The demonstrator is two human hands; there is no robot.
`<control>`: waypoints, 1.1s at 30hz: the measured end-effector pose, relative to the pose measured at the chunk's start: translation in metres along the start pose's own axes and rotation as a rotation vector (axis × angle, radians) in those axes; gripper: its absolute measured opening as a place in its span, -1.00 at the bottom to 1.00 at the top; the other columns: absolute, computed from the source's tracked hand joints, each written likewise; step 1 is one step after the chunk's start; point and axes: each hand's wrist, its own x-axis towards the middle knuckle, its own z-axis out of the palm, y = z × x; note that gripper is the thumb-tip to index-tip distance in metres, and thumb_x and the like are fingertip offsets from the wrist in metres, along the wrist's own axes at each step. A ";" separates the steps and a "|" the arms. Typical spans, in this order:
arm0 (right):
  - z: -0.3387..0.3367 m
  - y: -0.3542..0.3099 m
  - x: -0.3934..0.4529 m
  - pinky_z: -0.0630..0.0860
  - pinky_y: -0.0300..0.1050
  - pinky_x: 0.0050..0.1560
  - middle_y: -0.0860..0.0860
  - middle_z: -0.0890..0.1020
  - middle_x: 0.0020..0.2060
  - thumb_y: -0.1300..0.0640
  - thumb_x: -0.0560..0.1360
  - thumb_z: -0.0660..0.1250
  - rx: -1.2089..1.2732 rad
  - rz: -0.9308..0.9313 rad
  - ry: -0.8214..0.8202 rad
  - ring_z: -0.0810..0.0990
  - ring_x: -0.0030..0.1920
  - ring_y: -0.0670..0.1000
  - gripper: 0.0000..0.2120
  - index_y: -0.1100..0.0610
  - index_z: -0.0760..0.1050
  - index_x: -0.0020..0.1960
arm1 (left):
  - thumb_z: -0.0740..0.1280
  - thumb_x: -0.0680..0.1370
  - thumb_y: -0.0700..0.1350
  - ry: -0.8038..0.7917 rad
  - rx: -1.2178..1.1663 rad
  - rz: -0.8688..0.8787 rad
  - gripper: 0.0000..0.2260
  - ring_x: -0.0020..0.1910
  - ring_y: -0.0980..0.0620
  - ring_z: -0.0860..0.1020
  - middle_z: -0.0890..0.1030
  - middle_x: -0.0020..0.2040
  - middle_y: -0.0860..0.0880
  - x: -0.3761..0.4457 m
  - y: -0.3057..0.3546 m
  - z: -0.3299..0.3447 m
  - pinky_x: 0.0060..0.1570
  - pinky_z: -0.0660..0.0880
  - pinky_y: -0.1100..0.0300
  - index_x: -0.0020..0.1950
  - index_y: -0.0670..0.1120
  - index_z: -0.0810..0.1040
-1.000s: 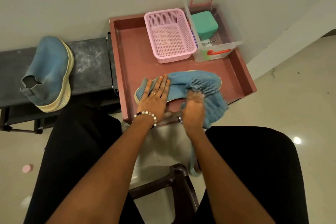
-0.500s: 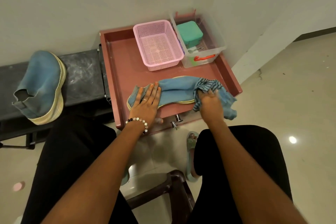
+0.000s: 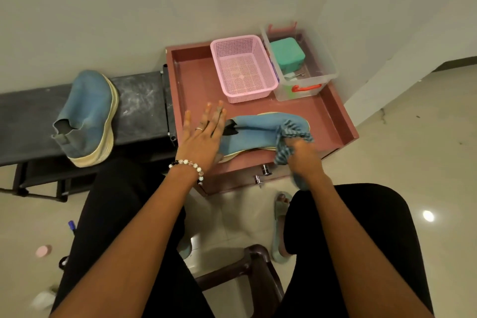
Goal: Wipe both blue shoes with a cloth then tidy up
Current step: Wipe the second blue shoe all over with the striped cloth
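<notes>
Nearest the tray (image 3: 343, 121) sit the person's knees, a stool between them and a sandalled foot on the floor just short of the tray's front edge. The right hand (image 3: 303, 156) works at the tray's front right: its grip is curled tight round a bunched cloth (image 3: 291, 134), pressing it onto the toe end of shoe 1 (image 3: 258, 131). That shoe lies on its side along the front of the tray, sole edge toward the person. The left hand (image 3: 204, 134) is at the shoe's heel end, fingers straight and spread, holding nothing; whether the palm touches the heel cannot be told.

Further into the tray stand a pink basket (image 3: 242, 67) and, right of it, a clear box (image 3: 327, 64) with a green case inside. Left of the tray, on the dark counter (image 3: 144, 106), shoe 2 (image 3: 90, 116) rests on its side; it looks dusty, so it probably awaits wiping.

The risk is at the heel. With the left hand flat rather than gripping, a firm rub at the toe could spin or slide shoe 1 toward the tray's front lip. The cloth's tail hangs over that lip and could snag on the metal knobs below it.
</notes>
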 end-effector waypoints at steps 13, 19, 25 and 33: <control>0.033 -0.097 -0.019 -0.05 -0.12 0.46 0.13 0.29 0.44 0.32 0.38 0.35 -0.086 -0.538 -0.185 0.18 0.46 0.11 -0.31 0.22 0.21 0.47 | 0.43 0.29 0.32 -0.360 -0.186 0.026 0.23 0.48 -0.05 -0.37 -0.42 0.49 0.04 0.012 -0.036 0.016 0.27 -0.39 -0.35 0.47 -0.08 -0.47; -0.011 -0.014 0.006 0.17 -0.07 0.39 0.13 0.43 0.35 0.31 0.44 0.29 -0.243 -0.235 -0.002 0.34 0.35 0.15 -0.48 0.13 0.35 0.39 | 0.49 0.19 0.31 -0.315 -0.136 0.016 0.29 0.51 -0.03 -0.30 -0.31 0.54 0.03 0.014 -0.031 0.023 0.29 -0.33 -0.34 0.50 -0.08 -0.41; 0.022 -0.069 -0.003 0.19 0.07 0.42 0.30 0.49 0.20 0.36 0.49 0.18 -0.214 -0.172 0.070 0.40 0.28 0.25 -0.62 0.36 0.36 0.30 | 0.52 0.19 0.25 -0.312 -0.153 0.007 0.29 0.53 -0.03 -0.25 -0.24 0.56 0.02 0.015 -0.028 0.024 0.30 -0.33 -0.35 0.50 -0.09 -0.39; 0.058 -0.117 -0.021 0.17 0.02 0.43 0.24 0.62 -0.02 0.40 0.33 0.33 -0.102 -0.627 0.033 0.56 0.07 0.19 -0.66 0.34 0.53 0.10 | 0.28 0.54 -0.19 -0.213 -0.134 -0.017 -0.14 0.54 -0.01 -0.20 -0.17 0.57 0.04 0.011 -0.024 0.026 0.38 -0.19 -0.38 0.50 -0.05 -0.38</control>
